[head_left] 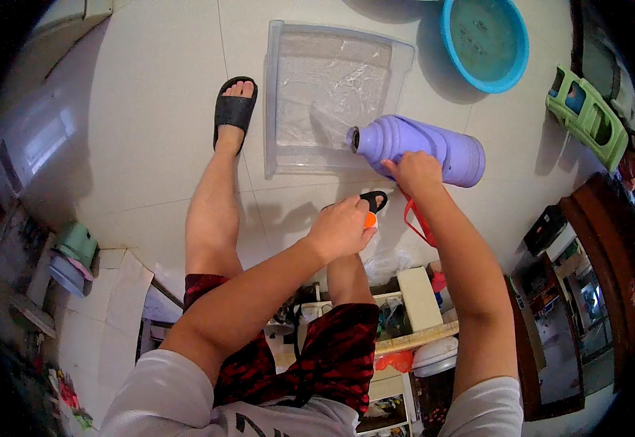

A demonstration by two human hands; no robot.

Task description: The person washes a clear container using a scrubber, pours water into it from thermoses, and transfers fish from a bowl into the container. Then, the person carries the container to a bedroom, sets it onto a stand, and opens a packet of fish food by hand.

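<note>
A purple thermos flask (pixel 457 154) lies tipped almost level, with my right hand (pixel 418 173) closed round its handle side. Its uncapped mouth points left over a clear plastic bin (pixel 272 102) on the floor. A pale stream runs from the mouth into the bin, whose bottom looks wet. A red strap (pixel 421 222) hangs beside my right wrist. My left hand (pixel 341 229) is curled round a small orange-and-white cap (pixel 371 220), in front of my right foot. Most of the cap is hidden by the fingers.
A blue basin (pixel 523 54) with cloudy water stands at the upper right. Beyond it is a green plastic stool (pixel 594 120). Behind me are a shelf with bags and a white container (pixel 434 355). My sandalled left foot (pixel 235 113) is beside the bin.
</note>
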